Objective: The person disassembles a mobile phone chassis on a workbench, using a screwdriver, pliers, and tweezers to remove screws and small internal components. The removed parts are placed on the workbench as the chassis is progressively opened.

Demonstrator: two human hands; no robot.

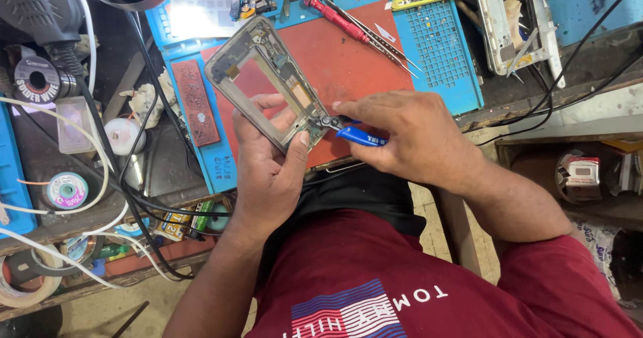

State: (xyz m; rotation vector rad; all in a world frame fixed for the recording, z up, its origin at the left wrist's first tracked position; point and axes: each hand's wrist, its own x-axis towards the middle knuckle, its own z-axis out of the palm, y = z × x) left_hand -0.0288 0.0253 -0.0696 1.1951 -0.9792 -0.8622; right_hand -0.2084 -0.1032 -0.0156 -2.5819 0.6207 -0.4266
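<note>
Both hands work above a red mat [348, 57]: left hand [268, 157] clasps a phone frame [264, 77], right hand [408, 134] squeezes blue-handled cutters [351, 132] at its corner, red screwdriver [335, 17] beyond.

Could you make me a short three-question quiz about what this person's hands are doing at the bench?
1. True or false: the left hand holds the grey metal phone frame.
2. The right hand grips which tool?
A. blue-handled small cutting pliers
B. a soldering iron
C. a hammer
3. Fill in: the red-handled screwdriver lies on the red and ____ work mat.

Key:
1. True; its thumb and fingers wrap the frame's lower end.
2. A; the tips meet the frame's lower corner.
3. blue.
</note>
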